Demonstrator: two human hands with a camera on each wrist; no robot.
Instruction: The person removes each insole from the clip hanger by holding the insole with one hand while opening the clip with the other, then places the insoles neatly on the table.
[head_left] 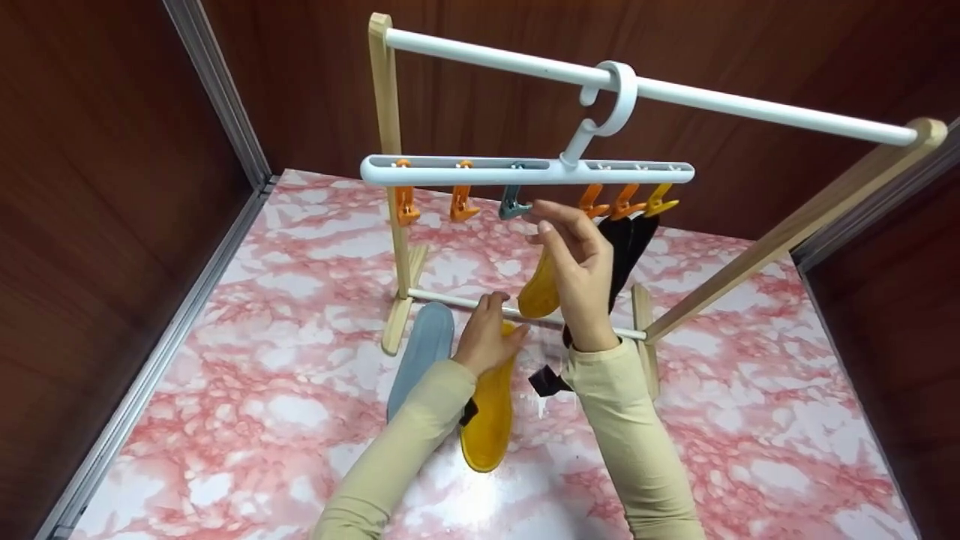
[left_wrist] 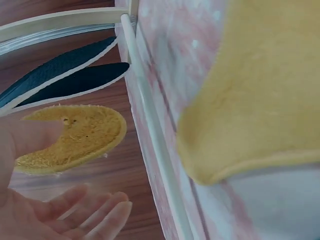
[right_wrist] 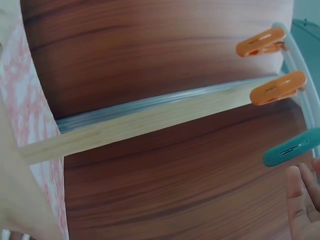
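My left hand [head_left: 487, 337] is over the upper end of a yellow insole [head_left: 489, 420] lying on the pink marbled surface. Its thumb and fingers are spread apart in the left wrist view, with nothing between them. Beside that insole lies a grey-blue insole [head_left: 424, 349]. Raised higher, my right hand [head_left: 581, 259] has its fingertips right at a teal clip [head_left: 514, 202] on a white hanger [head_left: 465, 174]; the fingers bend loosely and grip nothing. Another yellow insole [head_left: 538, 289] hangs partly behind this hand, beside two dark insoles [head_left: 634, 244].
A wooden rack with a white top bar [head_left: 495, 54] carries the hanger. More clips line it, including an orange clip [head_left: 406, 206] and a yellow clip [head_left: 660, 199]. A white lower bar [head_left: 442, 298] crosses near the surface. Dark wood panels [head_left: 315, 90] enclose the sides and back.
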